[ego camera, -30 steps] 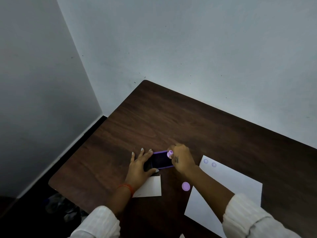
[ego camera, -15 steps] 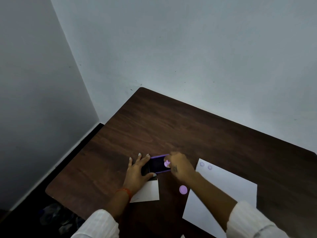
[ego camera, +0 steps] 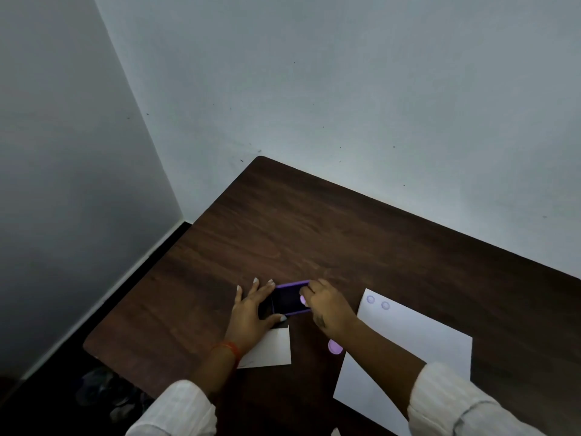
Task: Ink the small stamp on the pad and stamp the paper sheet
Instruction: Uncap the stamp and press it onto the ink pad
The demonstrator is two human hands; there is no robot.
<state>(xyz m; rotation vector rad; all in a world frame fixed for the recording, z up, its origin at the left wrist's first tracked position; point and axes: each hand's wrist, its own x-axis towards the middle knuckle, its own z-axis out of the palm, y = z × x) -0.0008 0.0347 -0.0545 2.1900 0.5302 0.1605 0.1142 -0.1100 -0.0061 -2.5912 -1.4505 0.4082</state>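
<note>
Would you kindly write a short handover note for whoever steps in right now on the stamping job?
Left hand: spread flat on the table, steadying the purple ink pad at its left end.
Right hand: pinching the small stamp, which sits over the right side of the pad.
Paper sheet: lies to the right, with two stamped marks near its top left corner.
A round purple cap lies beside the sheet; a small white card lies under the left wrist.
Done: two impressions. Left: finish inking, then stamp the sheet.
</note>
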